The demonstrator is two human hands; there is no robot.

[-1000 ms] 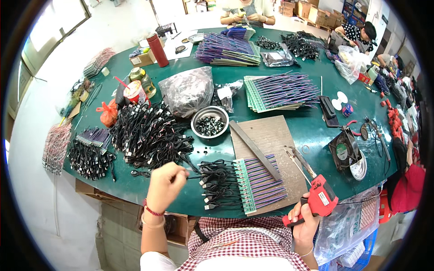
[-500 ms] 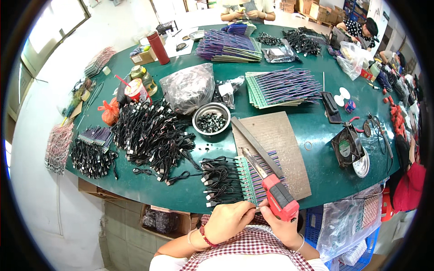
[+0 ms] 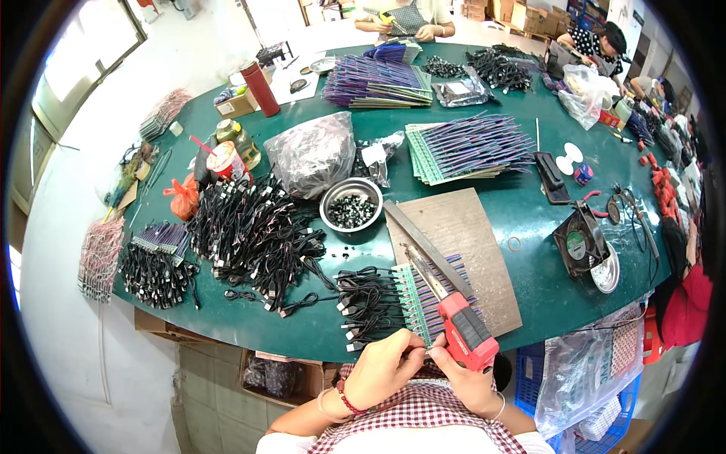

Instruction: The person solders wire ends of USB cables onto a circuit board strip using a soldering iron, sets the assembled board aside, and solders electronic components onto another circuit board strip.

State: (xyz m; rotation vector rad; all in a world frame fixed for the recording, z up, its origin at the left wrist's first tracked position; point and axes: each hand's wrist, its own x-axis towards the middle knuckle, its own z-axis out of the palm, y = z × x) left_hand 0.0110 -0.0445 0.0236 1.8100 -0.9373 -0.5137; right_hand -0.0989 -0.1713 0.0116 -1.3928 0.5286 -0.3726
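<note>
My right hand (image 3: 470, 387) is closed round a red-and-black soldering gun (image 3: 466, 334). Its long metal tip points up and left over a row of green circuit boards (image 3: 412, 300). Black USB cables (image 3: 370, 297) run off the left side of that row, and purple wires extend from its right. A flat metal bar (image 3: 428, 249) lies slantwise across the wires. At the near end of the row, my left hand (image 3: 383, 371) has thumb and forefinger pinched close to the right fingertips. Whatever small thing sits between them is too small to make out.
Left of the work lie a metal bowl (image 3: 351, 209) of small black-and-white parts and a large heap of USB cables (image 3: 253, 234). Under the boards is a brown sheet (image 3: 484, 265). A small fan (image 3: 581, 244) stands at right. Co-workers sit at the table's far side.
My left hand has shifted slightly, its fingers rising a little along the boards' near end and bending differently. The soldering gun stays almost in place. The whole view has moved slightly.
</note>
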